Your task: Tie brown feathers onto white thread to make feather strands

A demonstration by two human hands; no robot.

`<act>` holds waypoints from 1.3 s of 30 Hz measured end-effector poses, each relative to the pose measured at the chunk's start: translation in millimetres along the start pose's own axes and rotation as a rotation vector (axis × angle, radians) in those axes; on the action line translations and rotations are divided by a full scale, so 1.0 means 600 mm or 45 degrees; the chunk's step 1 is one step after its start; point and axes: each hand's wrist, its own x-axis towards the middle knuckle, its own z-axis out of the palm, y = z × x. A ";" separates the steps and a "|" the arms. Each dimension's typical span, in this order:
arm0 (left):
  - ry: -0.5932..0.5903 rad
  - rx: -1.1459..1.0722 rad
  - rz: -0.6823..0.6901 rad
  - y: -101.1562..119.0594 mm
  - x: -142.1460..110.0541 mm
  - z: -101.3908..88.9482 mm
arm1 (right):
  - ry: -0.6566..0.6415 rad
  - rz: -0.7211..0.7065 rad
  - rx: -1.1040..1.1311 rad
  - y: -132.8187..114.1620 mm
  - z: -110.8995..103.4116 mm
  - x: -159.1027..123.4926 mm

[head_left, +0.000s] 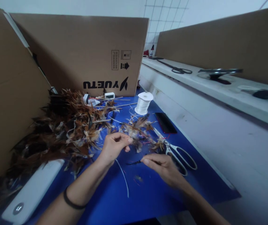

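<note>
My left hand [116,145] is closed in a pinch over the blue table, with its thumb and forefinger together. What lies between those fingertips is too small to make out. A thin white cord [123,179] trails from below this hand toward me. My right hand [163,167], also pinched, holds a thin dark feather-like piece [134,162] that points left. Just beyond both hands is a loose cluster of brown and grey feathers [136,129]. Silver-handled scissors [174,150] lie beside the right hand, partly behind it.
A large heap of brown feathers [65,134] covers the left side. A white spool [144,103] stands behind the hands, near a dark phone [165,122]. A long white case [34,190] lies front left. Cardboard [77,50] walls the back; a ledge [218,84] runs right.
</note>
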 end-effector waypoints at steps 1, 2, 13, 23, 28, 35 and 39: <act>0.010 -0.003 -0.010 0.000 0.001 0.000 | 0.029 -0.058 -0.030 -0.004 -0.001 -0.004; 0.019 0.004 -0.022 -0.001 0.002 0.000 | 0.050 -0.124 -0.070 -0.010 -0.001 -0.007; 0.052 0.589 0.254 -0.023 0.000 -0.003 | 0.158 -0.562 -0.317 -0.060 -0.022 -0.018; -0.021 -0.117 -0.186 -0.007 0.001 0.006 | 0.045 -0.458 0.203 -0.039 -0.005 -0.024; 0.042 -0.392 -0.232 0.002 -0.001 0.009 | 0.092 -0.368 0.063 -0.017 0.018 -0.034; 0.041 -0.557 -0.276 0.004 -0.004 0.011 | -0.061 -0.307 -0.096 0.003 0.037 -0.049; 0.097 -0.540 -0.290 -0.003 -0.003 0.013 | -0.082 -0.307 -0.243 0.011 0.037 -0.057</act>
